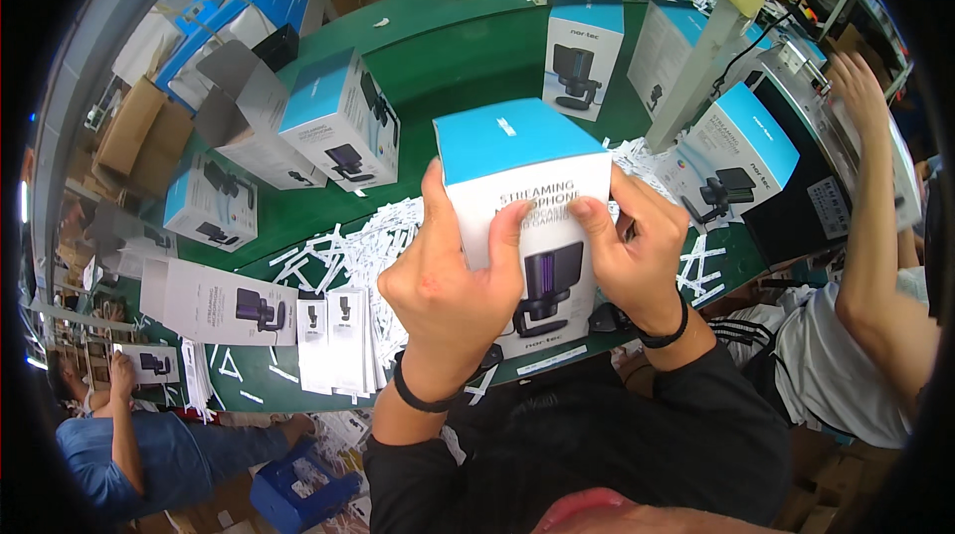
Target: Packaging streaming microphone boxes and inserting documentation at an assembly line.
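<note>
A: Specimen in hand?
B: Upright carton (545, 236): smooth printed card, box-shaped, white front with a dark microphone picture, flat turquoise top.
A: Hands?
B: Left hand (448, 270) and right hand (637, 251) both clamped on it, one per side, thumbs on the front face, thumb tips apart. Carton sits between them, before the person's chest; cannot tell whether its base touches the table.
A: Surroundings?
B: Green table (428, 67), smooth-surfaced; loose heap of thin white paper strips (373, 236) near the left hand; flat leaflets (333, 350) stacked farther left.
</note>
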Available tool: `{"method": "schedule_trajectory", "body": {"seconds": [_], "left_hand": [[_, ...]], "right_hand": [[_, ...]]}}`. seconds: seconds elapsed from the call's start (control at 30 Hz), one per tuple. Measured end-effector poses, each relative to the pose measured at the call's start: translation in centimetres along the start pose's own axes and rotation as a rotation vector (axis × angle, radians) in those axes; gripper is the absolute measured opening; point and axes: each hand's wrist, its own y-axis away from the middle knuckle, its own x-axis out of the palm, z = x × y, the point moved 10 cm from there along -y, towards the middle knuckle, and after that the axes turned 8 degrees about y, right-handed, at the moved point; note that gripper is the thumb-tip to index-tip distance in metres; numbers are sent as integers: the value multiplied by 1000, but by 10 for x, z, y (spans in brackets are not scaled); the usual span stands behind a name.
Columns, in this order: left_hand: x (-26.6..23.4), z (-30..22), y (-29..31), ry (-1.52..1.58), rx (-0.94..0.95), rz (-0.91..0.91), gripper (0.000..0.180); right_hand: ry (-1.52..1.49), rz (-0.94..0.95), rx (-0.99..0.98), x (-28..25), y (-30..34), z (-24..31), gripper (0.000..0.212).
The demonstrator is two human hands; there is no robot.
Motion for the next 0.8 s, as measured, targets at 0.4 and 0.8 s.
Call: {"method": "schedule_trajectory", "body": {"seconds": [0.4,0.8], "left_hand": [[10,35,33,171,-381,206,36],[2,16,45,-7,-292,-12,35]], "right_hand": [[187,130,-150,2,59,-7,60],[-82,87,-113,2,52,-6,63]]}}
